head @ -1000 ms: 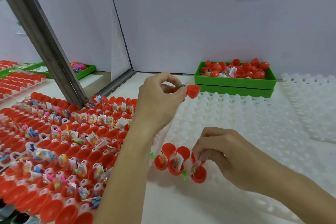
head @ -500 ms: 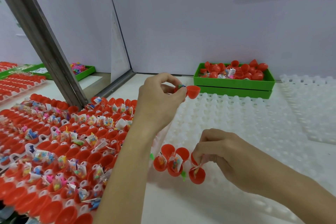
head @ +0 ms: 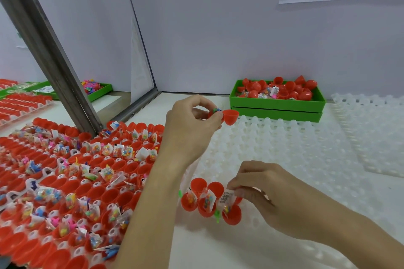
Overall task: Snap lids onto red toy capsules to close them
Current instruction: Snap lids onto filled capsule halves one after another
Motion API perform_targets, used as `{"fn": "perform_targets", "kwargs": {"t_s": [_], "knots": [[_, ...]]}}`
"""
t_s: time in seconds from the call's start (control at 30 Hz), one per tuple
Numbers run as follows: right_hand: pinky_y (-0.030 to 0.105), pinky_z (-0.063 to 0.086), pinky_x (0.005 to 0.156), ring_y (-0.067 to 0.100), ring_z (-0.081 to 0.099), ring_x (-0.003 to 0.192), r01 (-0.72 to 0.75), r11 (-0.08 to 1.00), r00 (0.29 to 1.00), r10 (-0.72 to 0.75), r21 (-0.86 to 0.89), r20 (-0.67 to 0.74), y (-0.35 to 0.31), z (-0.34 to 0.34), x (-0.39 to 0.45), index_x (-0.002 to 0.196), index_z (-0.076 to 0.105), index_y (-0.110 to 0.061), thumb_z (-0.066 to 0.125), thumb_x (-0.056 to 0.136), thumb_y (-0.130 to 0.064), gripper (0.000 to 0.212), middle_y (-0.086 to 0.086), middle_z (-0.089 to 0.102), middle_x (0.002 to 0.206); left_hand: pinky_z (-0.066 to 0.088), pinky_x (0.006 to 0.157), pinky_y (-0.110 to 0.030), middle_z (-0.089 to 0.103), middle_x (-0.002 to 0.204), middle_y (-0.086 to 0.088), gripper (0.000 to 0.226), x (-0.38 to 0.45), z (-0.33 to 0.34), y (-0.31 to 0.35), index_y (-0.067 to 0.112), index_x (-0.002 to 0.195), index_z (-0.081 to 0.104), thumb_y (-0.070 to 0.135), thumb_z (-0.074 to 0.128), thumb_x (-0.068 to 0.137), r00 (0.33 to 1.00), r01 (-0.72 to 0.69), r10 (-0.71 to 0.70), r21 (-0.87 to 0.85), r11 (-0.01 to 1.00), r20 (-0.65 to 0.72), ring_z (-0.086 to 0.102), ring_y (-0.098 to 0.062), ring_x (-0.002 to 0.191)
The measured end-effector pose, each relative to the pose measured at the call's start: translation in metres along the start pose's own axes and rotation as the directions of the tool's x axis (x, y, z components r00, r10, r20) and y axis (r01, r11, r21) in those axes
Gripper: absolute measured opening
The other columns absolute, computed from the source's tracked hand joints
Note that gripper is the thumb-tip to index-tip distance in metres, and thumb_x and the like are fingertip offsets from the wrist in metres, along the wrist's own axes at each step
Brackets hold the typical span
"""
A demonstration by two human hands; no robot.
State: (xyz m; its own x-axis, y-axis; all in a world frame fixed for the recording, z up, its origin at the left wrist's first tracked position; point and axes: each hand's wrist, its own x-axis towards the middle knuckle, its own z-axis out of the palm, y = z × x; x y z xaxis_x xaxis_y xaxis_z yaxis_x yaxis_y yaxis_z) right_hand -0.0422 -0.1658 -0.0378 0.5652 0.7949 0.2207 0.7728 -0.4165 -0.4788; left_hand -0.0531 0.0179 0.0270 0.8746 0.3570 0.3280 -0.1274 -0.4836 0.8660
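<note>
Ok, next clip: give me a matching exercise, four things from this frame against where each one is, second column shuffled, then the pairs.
Things:
1. left hand
2. right hand
3. green bin
4. white tray

Places:
A. by the back wall, holding loose red capsule halves
B. raised, pinching an open red capsule
C. low, fingers on a small packet in an open capsule
D. flat on the table, its sockets mostly bare

Pairs: 1-B, 2-C, 3-A, 4-D
</note>
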Motion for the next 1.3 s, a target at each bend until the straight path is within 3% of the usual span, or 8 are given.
{"fn": "perform_targets", "kwargs": {"t_s": [0.17,0.27,0.5,0.63,0.87,1.1,1.2,1.3], "knots": [[0.009,0.044,0.072,-0.007,0.060,0.091,-0.130,0.984,0.981,0.145,0.122,-0.126,0.012,-0.012,-0.005,0.111,0.071,-0.034,0.053,0.099,-0.028,0.023,-0.026,0.064,0.093,0.061,0.085,-0.038,0.077,0.080,0.000,0.006,0.000,0.007,-0.001,0.017,0.090,0.068,0.013,0.072,0.088,0.997,0.048,-0.037,-0.162,0.986,0.075,0.075,-0.011,0.077],[0.014,0.052,0.067,-0.001,0.068,0.082,-0.217,0.898,0.874,0.353,0.382,-0.335,0.027,-0.027,-0.011,0.109,0.071,-0.028,0.057,0.096,-0.017,0.022,-0.015,0.072,0.084,0.058,0.090,-0.043,0.077,0.087,-0.002,0.010,-0.003,0.017,0.002,0.017,0.092,0.070,0.011,0.074,0.086,0.983,0.044,0.000,-0.240,0.970,0.182,0.075,-0.017,0.086],[0.029,0.060,0.067,0.019,0.074,0.090,-0.035,0.675,0.760,0.497,0.737,-0.419,0.035,-0.049,-0.032,0.127,0.058,-0.036,0.066,0.079,-0.034,0.049,-0.007,0.070,0.111,0.058,0.088,-0.032,0.076,0.099,-0.001,0.019,-0.003,0.060,0.020,0.019,0.098,0.069,0.005,0.073,0.086,0.883,0.029,0.101,-0.267,0.963,0.459,0.074,-0.015,0.093],[0.024,0.058,0.062,0.019,0.075,0.081,0.041,0.694,0.672,0.513,0.719,-0.534,0.036,-0.056,-0.041,0.108,0.069,-0.024,0.066,0.088,-0.015,0.022,0.001,0.075,0.097,0.058,0.088,-0.026,0.076,0.101,0.005,0.024,-0.002,0.079,0.029,0.022,0.105,0.067,0.005,0.071,0.088,0.808,-0.030,0.159,-0.230,0.973,0.567,0.073,-0.011,0.095],[0.017,0.054,0.057,0.014,0.073,0.069,0.066,0.741,0.612,0.498,0.668,-0.614,0.036,-0.056,-0.044,0.100,0.072,-0.020,0.071,0.083,-0.001,0.025,-0.003,0.074,0.084,0.056,0.086,-0.023,0.075,0.107,0.003,0.029,-0.004,0.083,0.024,0.022,0.108,0.062,0.005,0.073,0.087,0.788,-0.064,0.239,-0.310,0.949,0.567,0.072,-0.015,0.099],[0.022,0.055,0.058,0.023,0.073,0.075,0.056,0.711,0.681,0.487,0.701,-0.548,0.032,-0.046,-0.042,0.094,0.074,-0.031,0.076,0.078,-0.011,0.026,0.002,0.072,0.086,0.059,0.088,-0.040,0.076,0.088,-0.003,0.005,-0.006,0.084,0.012,0.014,0.092,0.069,0.010,0.070,0.090,0.832,-0.074,0.220,-0.292,0.954,0.509,0.075,-0.018,0.086],[0.026,0.056,0.061,0.018,0.073,0.080,-0.047,0.743,0.733,0.479,0.667,-0.482,0.032,-0.049,-0.038,0.102,0.071,-0.039,0.070,0.075,-0.034,0.028,-0.008,0.072,0.097,0.059,0.087,-0.042,0.076,0.082,-0.002,0.007,-0.003,0.079,0.005,0.016,0.087,0.069,0.010,0.071,0.089,0.873,-0.039,0.160,-0.262,0.964,0.460,0.075,-0.017,0.082],[0.020,0.052,0.062,0.010,0.070,0.078,-0.189,0.827,0.691,0.495,0.529,-0.526,0.047,-0.063,-0.023,0.103,0.068,-0.038,0.065,0.089,-0.030,0.016,-0.010,0.070,0.094,0.060,0.082,-0.040,0.075,0.078,0.002,0.010,0.002,0.075,-0.001,0.022,0.082,0.068,0.015,0.073,0.088,0.939,-0.041,0.098,-0.174,0.984,0.328,0.074,-0.012,0.076]]}}
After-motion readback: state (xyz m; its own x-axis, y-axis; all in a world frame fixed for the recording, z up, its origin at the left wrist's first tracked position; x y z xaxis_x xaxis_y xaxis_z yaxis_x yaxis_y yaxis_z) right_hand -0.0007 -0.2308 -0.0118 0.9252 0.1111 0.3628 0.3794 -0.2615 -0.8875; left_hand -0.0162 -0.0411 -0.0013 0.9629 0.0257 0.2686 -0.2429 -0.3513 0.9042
